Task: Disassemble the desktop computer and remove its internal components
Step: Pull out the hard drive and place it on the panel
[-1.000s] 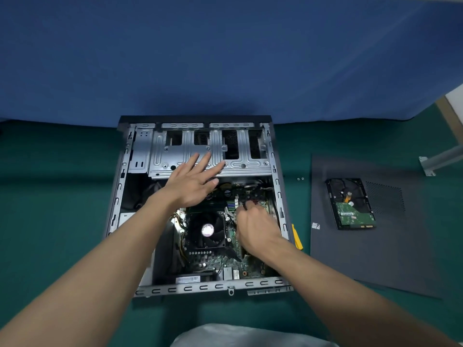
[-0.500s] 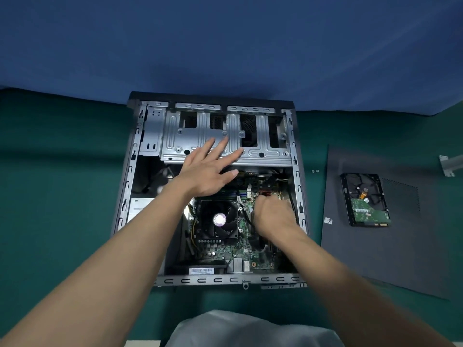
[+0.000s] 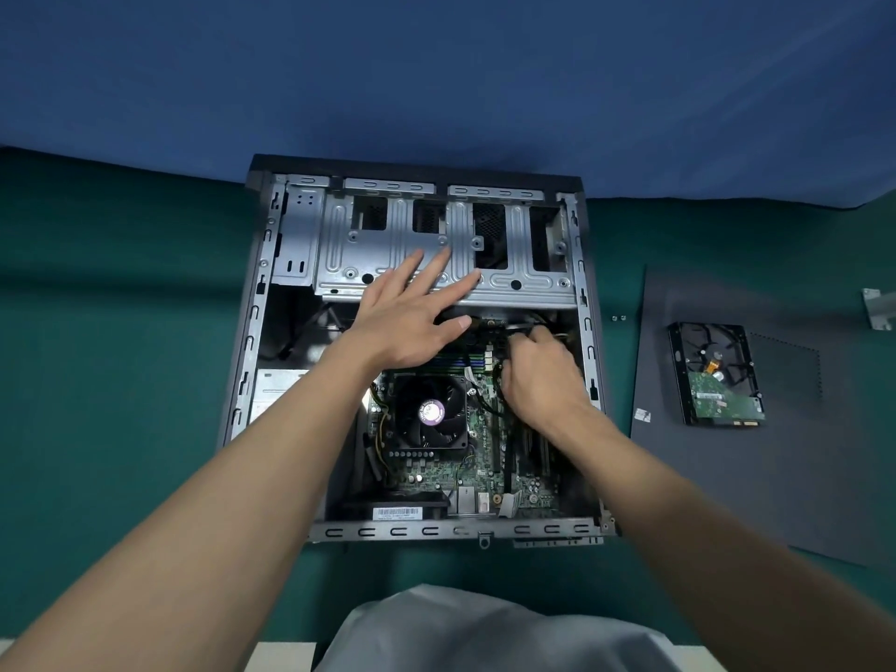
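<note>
Where the view is nearest, at 6 o'clock, a fold of grey fabric [image 3: 485,632] fills the lower edge; both bare forearms reach over it.

- Desktop computer case [image 3: 252,332]: lying on its side, open face up, on the green table covering [image 3: 121,380], at the centre of the view.
- Motherboard [image 3: 485,472]: in the near half of the case, toward 5 o'clock. A barcode label [image 3: 397,513] sits at its near edge.
- CPU fan [image 3: 431,412]: black, with a purple round sticker, mid-case, just left of the right hand.
- Right hand [image 3: 543,375]: inside the case at 2 o'clock from the fan. Its fingers are curled, with the tips closed on a black cable [image 3: 521,329] at the board's far edge.
- Left hand [image 3: 412,322]: at 12 o'clock from the fan, palm down. Its fingers are straight and spread, resting on the near lip of the drive cage.
- Drive cage [image 3: 523,283]: silver sheet metal spanning the far half of the case.
- Side panel [image 3: 727,477]: dark grey, flat on the table at 3 o'clock from the case.
- Hard drive [image 3: 717,375]: lies on that panel, circuit board up.
- Two screws [image 3: 618,318]: on the covering, between case and panel.
- Metal bracket [image 3: 880,308]: at the right edge.
- Blue backdrop [image 3: 436,65]: at 12 o'clock, behind everything.
</note>
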